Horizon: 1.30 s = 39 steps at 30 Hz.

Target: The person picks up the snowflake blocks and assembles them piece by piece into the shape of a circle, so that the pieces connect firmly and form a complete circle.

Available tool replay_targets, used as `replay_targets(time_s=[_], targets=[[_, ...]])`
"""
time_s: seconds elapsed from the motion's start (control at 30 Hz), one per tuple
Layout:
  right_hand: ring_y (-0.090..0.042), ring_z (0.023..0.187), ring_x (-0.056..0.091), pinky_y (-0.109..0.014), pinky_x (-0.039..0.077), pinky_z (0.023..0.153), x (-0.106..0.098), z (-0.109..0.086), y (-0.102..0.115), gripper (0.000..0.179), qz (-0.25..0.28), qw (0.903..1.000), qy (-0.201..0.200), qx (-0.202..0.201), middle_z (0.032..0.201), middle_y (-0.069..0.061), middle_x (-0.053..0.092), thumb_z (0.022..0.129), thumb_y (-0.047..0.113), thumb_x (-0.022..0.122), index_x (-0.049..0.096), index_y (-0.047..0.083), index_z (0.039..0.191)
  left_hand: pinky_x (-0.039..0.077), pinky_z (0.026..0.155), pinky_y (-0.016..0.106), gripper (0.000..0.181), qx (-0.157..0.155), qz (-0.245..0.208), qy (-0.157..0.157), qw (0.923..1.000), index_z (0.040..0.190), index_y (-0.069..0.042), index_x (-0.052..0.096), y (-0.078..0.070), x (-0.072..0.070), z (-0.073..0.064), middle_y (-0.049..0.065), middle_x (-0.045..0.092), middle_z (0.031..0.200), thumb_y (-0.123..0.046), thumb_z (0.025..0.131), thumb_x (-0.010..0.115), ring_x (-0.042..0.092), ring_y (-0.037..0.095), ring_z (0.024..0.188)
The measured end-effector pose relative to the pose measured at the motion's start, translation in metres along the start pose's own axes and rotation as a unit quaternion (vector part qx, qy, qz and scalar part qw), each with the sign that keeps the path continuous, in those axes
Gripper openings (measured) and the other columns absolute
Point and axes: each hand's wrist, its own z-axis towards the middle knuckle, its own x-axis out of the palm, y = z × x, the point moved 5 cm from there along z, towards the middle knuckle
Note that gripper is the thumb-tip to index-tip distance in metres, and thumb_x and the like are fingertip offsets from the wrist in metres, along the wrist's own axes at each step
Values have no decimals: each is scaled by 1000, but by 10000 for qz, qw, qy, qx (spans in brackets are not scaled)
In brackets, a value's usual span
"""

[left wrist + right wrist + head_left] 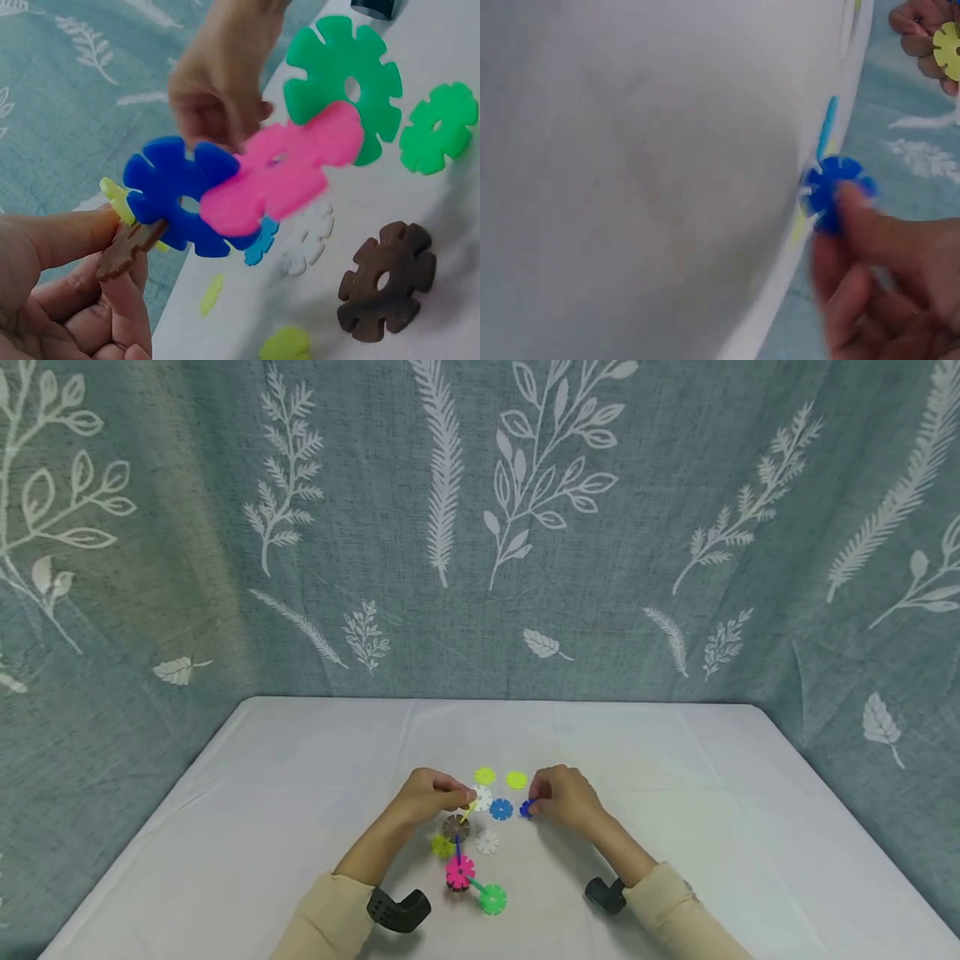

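My left hand [432, 793] pinches one end of a chain of notched interlocking discs between thumb and fingers. At that end, a yellow disc [116, 201] and a brown disc [124, 251] sit by the fingertips. From there the chain runs through a blue disc [180, 196] and a pink disc [281, 169] to a green disc [341, 71]. Over to the right, my right hand [566, 797] holds a single dark blue disc [829, 191] between thumb and fingers, apart from the chain.
Loose discs lie on the white table [300, 802] between the hands: a lighter blue disc [501, 809], a white disc [487, 841] and a yellow-green disc [516, 780]. Another green disc [492, 899] lies nearer the front. A patterned curtain [480, 635] hangs behind the table.
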Motion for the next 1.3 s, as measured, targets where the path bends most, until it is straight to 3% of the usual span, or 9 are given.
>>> replay_targets(time_s=[0.17, 0.33, 0.6, 0.8, 1.0, 1.1, 1.17, 1.2, 1.3], targets=[[-7, 63, 58, -19, 44, 55, -7, -5, 21, 10, 893, 9936, -425, -549, 69, 0, 66, 73, 5, 74, 65, 8, 74, 44, 72, 28, 22, -81, -12, -111, 9999, 85, 2, 68, -2, 4, 0, 3, 68, 77, -19, 82, 66, 58, 15, 78], [-8, 65, 62, -19, 45, 56, -8, -9, 34, 10, 818, 9908, -719, -801, 69, 1, 67, 73, 8, 75, 65, 11, 72, 43, 71, 27, 21, -107, -82, -265, 9996, 85, 3, 69, -5, 6, -3, 5, 69, 77, -18, 81, 67, 58, 15, 79], [-4, 60, 57, -18, 47, 58, -7, -12, 37, 12, 780, 9846, -1131, -1083, 66, 3, 65, 72, 6, 75, 64, 10, 70, 44, 74, 33, 20, -236, -182, -521, 9982, 82, 3, 69, -6, 6, -6, 5, 68, 76, -17, 80, 68, 56, 17, 81], [-5, 60, 58, -18, 47, 58, -8, -11, 39, 12, 868, 9827, -1220, -1087, 65, 1, 66, 71, 3, 75, 65, 8, 70, 45, 75, 33, 19, -291, -210, -574, 9977, 82, 3, 68, -5, 9, -6, 6, 68, 76, -16, 81, 67, 57, 18, 81], [-8, 59, 61, -17, 47, 56, -7, -12, 47, 9, 736, 9780, -1231, -1517, 66, -3, 67, 72, 0, 73, 66, 4, 70, 47, 73, 33, 16, -434, -386, -812, 9950, 83, 6, 67, -2, 15, -9, 9, 69, 81, -10, 80, 66, 58, 16, 77], [-7, 62, 62, -17, 48, 58, -4, -10, 48, 9, 671, 9767, -1079, -1729, 68, -3, 68, 72, 1, 73, 66, 5, 71, 47, 65, 30, 14, -117, 79, -944, 9954, 77, 5, 68, -5, 15, -11, 9, 69, 75, -10, 79, 69, 58, 14, 69], [-6, 62, 61, -16, 48, 58, -1, -8, 48, 8, 711, 9776, -851, -1790, 69, -3, 68, 73, 1, 72, 66, 5, 71, 44, 60, 27, 15, 513, 949, -1133, 9877, 74, 1, 70, -12, 13, -13, 7, 68, 69, -13, 77, 73, 56, 12, 64], [-5, 63, 60, -16, 48, 59, 1, -6, 48, 8, 750, 9779, -725, -1814, 70, -3, 68, 74, 1, 72, 65, 5, 72, 43, 59, 27, 16, 907, 1448, -1251, 9773, 73, 0, 70, -18, 12, -14, 6, 67, 68, -15, 74, 75, 55, 11, 63], [-7, 65, 61, -16, 48, 60, 8, -3, 48, 5, 892, 9784, -340, -1835, 73, -5, 68, 77, 2, 69, 66, 4, 74, 41, 62, 29, 15, 2031, 2753, -1476, 9280, 74, -7, 72, -32, 14, -19, 2, 66, 69, -19, 68, 78, 54, 12, 64]])
